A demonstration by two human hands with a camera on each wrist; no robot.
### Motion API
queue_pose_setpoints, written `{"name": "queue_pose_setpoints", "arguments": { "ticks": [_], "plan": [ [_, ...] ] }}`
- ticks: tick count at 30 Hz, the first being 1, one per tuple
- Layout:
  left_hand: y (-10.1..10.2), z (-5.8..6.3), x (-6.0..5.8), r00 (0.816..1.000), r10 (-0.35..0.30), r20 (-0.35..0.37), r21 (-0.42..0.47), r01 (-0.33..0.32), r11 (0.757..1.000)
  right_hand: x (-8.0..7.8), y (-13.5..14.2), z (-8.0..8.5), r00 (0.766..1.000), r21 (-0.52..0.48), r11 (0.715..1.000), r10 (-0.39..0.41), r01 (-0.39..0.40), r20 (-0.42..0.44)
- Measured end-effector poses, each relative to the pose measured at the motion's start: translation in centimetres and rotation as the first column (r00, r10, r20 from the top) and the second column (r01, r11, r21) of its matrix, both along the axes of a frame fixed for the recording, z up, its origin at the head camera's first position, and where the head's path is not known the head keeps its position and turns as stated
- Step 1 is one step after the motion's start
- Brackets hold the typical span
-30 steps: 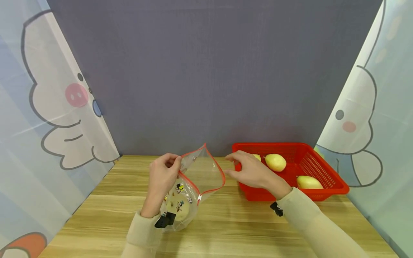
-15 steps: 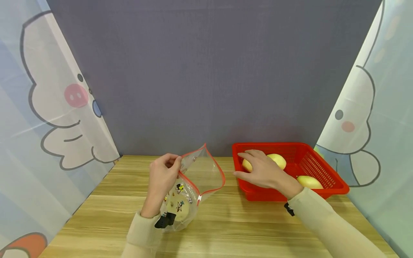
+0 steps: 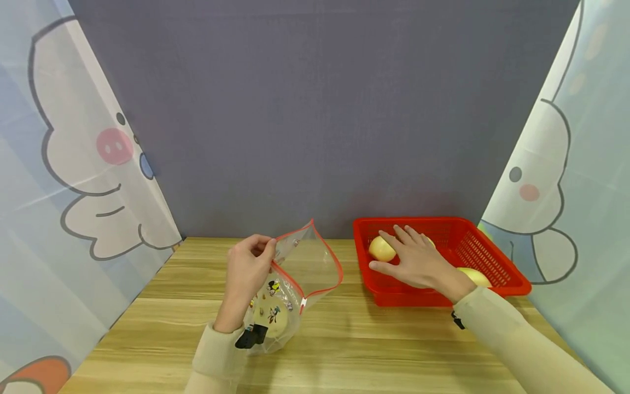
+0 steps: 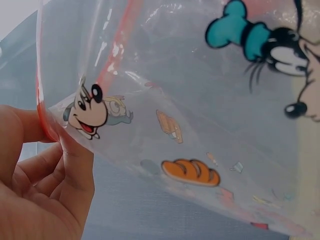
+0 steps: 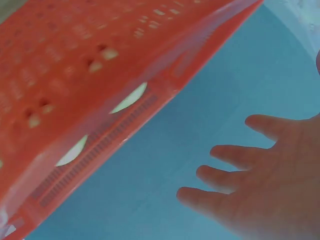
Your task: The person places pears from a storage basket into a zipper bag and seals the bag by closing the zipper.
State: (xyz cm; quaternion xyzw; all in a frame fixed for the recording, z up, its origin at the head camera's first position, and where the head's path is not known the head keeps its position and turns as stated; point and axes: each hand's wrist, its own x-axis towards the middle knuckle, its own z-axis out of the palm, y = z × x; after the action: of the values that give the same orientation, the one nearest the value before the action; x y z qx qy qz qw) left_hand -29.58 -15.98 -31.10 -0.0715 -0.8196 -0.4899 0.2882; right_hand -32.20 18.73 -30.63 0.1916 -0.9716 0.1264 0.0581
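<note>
My left hand [image 3: 251, 265] pinches the top edge of a clear zip bag [image 3: 322, 262] with a red zip strip and cartoon prints. In the left wrist view, thumb and fingertips squeeze the bag's corner. The bag's mouth gapes, its white slider [image 3: 303, 302] at the near corner. A pale yellow, rounded fruit [image 3: 275, 323] shows through the lower part. My right hand [image 3: 418, 262], fingers spread and nearly straight, hovers over a red plastic basket [image 3: 497, 273]. One yellow fruit [image 3: 381, 249] lies just beyond its fingertips, and another is mostly hidden behind the hand.
A third yellow fruit [image 3: 474, 276] sits at the basket's near right, partly covered by the wrist. Basket and bag stand on a wooden table [image 3: 344, 350]. A grey backdrop [image 3: 315, 109] closes off the back, with cartoon-printed curtains [image 3: 88, 180] at both sides.
My right hand has moved right, from beside the bag's mouth to over the basket, and its fingers have spread wider. The left hand and the bag stay where they were.
</note>
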Motion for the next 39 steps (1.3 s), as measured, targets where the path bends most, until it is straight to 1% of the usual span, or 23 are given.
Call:
{"name": "queue_pose_setpoints", "arguments": {
  "ticks": [7,12,15,22,28,32,39],
  "plan": [
    [-0.1,-0.1,-0.1,1.000,-0.012,0.010,0.013,0.011,1.000,-0.4,1.9,-0.6,0.999,0.009,0.999,-0.050,0.050,0.000],
    [-0.3,-0.2,-0.2,0.999,-0.010,0.035,0.028,0.009,1.000,-0.5,3.3,-1.0,0.996,0.009,0.997,-0.083,0.083,0.023],
    [-0.3,-0.2,-0.2,0.998,-0.020,0.052,0.036,0.018,0.999,-0.7,4.0,-1.1,0.994,0.016,0.995,-0.103,0.102,0.022],
    [-0.5,-0.1,-0.2,0.998,-0.027,0.055,0.059,0.024,0.998,-1.4,5.5,-1.5,0.991,0.022,0.991,-0.132,0.131,0.033],
    [-0.7,0.0,-0.3,0.997,-0.038,0.061,0.038,0.036,0.999,-1.9,6.8,-1.7,0.988,0.014,0.988,-0.153,0.153,0.034],
    [-0.9,0.0,-0.4,0.998,-0.042,0.045,0.010,0.042,0.999,-2.0,7.8,-1.9,0.985,0.004,0.986,-0.169,0.169,0.028],
    [-1.0,0.0,-0.6,0.998,-0.055,0.044,0.014,0.055,0.998,-2.6,9.9,-2.4,0.980,0.004,0.982,-0.189,0.189,0.054]
  ]
}}
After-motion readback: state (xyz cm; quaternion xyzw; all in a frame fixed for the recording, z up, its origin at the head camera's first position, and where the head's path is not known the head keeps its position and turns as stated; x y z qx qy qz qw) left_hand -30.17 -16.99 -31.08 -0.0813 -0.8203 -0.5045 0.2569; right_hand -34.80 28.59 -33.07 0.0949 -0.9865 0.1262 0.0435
